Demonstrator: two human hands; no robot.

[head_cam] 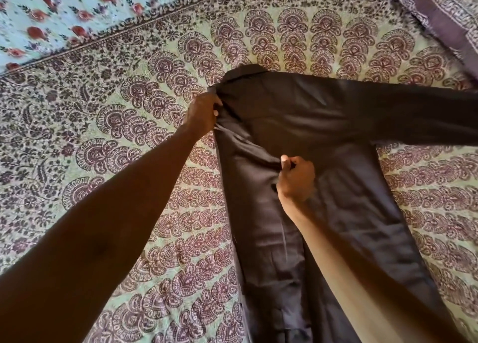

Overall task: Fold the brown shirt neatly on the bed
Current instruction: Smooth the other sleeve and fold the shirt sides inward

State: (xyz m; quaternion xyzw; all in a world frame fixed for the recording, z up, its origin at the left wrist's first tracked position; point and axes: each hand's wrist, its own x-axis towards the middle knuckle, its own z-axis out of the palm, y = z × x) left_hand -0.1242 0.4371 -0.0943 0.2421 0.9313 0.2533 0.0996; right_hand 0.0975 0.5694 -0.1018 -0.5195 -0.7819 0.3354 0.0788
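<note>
The dark brown shirt (pixel 297 115) lies flat on the bed, its collar end far from me and its hem running off the bottom edge. One long sleeve stretches out to the right edge of the view. The left side looks folded inward along a straight edge. My left hand (pixel 203 113) grips the cloth at the upper left shoulder corner, near the collar. My right hand (pixel 296 178) pinches a fold of the fabric in the middle of the shirt's body, thumb up.
The bed is covered by a green spread (pixel 116 141) printed with maroon paisley fans. A pale blue sheet with red flowers (pixel 51 14) lies at the top left. A purple-bordered cloth (pixel 445 14) is bunched at the top right.
</note>
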